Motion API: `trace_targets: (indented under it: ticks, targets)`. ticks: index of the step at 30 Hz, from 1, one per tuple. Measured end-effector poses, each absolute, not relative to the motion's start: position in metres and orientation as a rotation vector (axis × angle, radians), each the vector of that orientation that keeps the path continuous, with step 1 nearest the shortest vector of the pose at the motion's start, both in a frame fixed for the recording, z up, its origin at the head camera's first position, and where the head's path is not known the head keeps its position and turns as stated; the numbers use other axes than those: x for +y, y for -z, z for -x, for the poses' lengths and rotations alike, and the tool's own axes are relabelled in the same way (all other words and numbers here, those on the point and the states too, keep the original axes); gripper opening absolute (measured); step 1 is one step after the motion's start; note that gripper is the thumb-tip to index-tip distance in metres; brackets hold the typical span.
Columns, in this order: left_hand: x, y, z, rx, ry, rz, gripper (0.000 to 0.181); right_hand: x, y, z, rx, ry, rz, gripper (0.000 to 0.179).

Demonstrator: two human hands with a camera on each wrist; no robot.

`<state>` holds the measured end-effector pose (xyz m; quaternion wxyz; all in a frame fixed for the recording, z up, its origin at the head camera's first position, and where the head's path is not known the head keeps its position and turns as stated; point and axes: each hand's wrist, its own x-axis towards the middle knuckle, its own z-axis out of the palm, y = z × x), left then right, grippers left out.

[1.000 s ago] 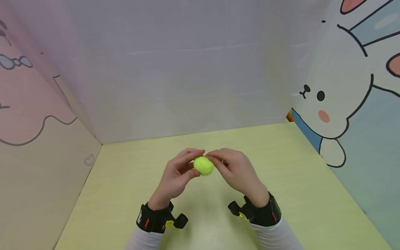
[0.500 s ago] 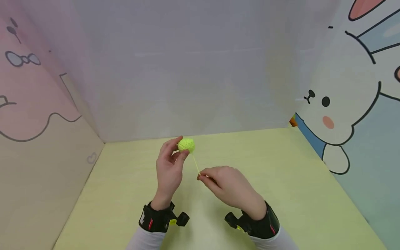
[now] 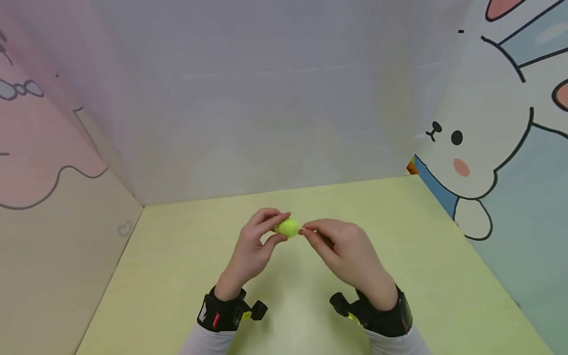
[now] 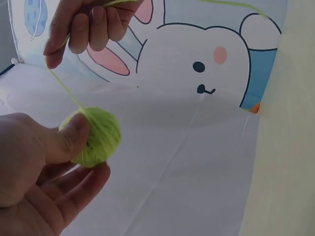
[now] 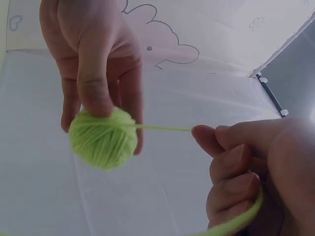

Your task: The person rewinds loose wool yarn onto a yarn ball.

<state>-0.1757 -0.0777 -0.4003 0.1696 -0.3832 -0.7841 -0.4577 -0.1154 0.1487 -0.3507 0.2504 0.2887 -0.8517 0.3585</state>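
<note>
A small ball of neon yellow-green yarn [image 3: 287, 228] is held above the table by my left hand [image 3: 253, 246], pinched between thumb and fingers. My right hand [image 3: 348, 249] is just to its right, pinching a strand of yarn [image 5: 165, 129] between thumb and index finger. That strand runs straight and taut from the ball to the right fingertips. In the right wrist view the loose tail of yarn [image 5: 236, 222] leaves the curled lower fingers of the right hand. The left wrist view shows the wound ball [image 4: 101, 137] under the left thumb.
A pale yellow table [image 3: 177, 276] lies beneath both hands. A white sheet [image 3: 266, 108] stands behind it, with cartoon-printed panels on the left and the right, one showing a rabbit [image 3: 483, 138]. Black camera straps [image 3: 222, 309] wrap both wrists.
Half a second ago the left hand held the ball farther up and left, the right hand lower with a longer strand between. Now both are level and closer, the right hand having moved up and right.
</note>
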Motion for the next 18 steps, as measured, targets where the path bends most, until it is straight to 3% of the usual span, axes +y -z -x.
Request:
trace_targets:
  ticks: [13,18]
  targets:
    - [-0.079,0.383,0.157,-1.972,1.872,1.492,0.052,0.159,0.357,0.131,-2.344,-1.083,-0.686,0.013]
    - [-0.077,0.377,0.152,-1.829,2.158,1.323,0.053,0.142,0.365,0.131,-2.504,-1.040,-0.784,0.014]
